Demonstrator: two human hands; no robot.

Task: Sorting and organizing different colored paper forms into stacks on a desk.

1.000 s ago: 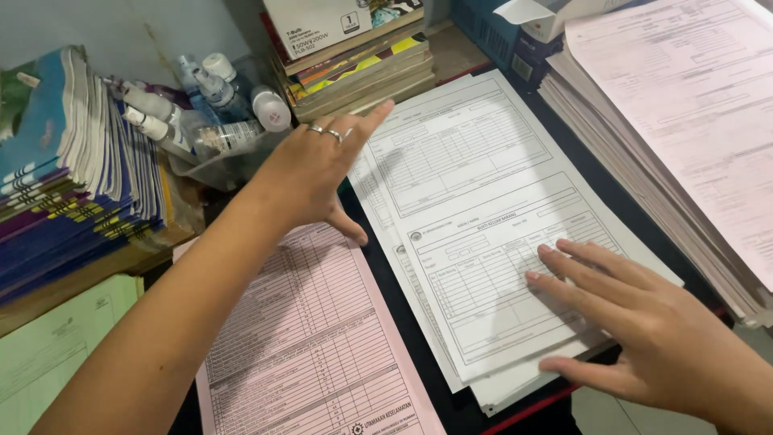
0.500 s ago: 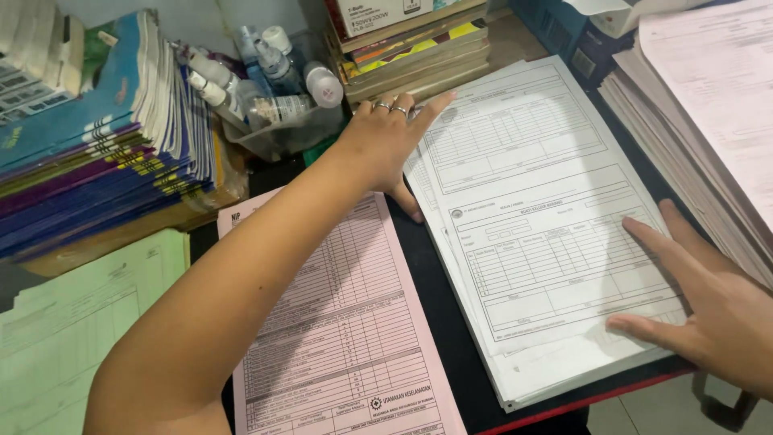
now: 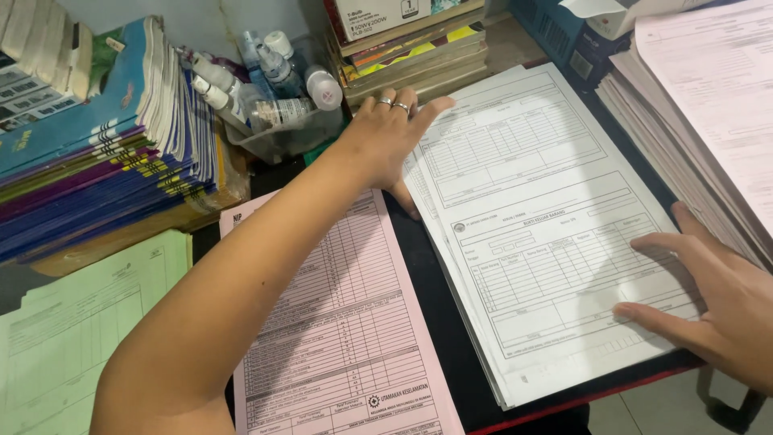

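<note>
I keep both hands flat, fingers spread: left hand at eleven, right hand at four, squaring the white forms.

Our left hand wears two silver rings on neighbouring fingers, and the forearm behind it is bare, with no sleeve in view. Our right hand shows no ring, watch or sleeve.
</note>
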